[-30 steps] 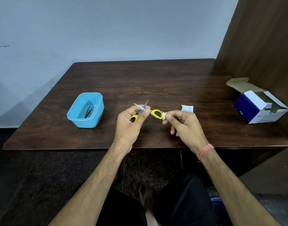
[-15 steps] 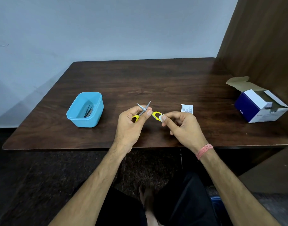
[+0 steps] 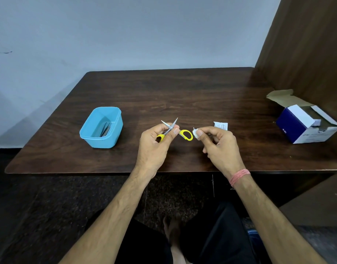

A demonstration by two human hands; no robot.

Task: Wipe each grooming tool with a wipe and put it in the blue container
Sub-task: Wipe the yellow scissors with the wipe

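My left hand (image 3: 156, 143) grips small scissors (image 3: 185, 134) with yellow handles near the pivot, over the table's front middle. The blades are spread apart and point up and away. One yellow loop sticks out to the right; the other is partly hidden by my fingers. My right hand (image 3: 219, 145) pinches a small crumpled white wipe (image 3: 195, 133) just to the right of that loop, slightly apart from it. The blue container (image 3: 114, 126) stands to the left on the table, with a few dark metal tools lying inside.
A torn white wipe sachet (image 3: 222, 125) lies on the dark wooden table (image 3: 182, 92) behind my right hand. An open blue and white box (image 3: 304, 126) sits at the right edge beside a brown wooden panel (image 3: 306, 44). My knees are below the table's front edge.
My right hand has drawn the wipe off the yellow handle loop and moved a little to the right. My left hand keeps its hold on the scissors, blades still spread.
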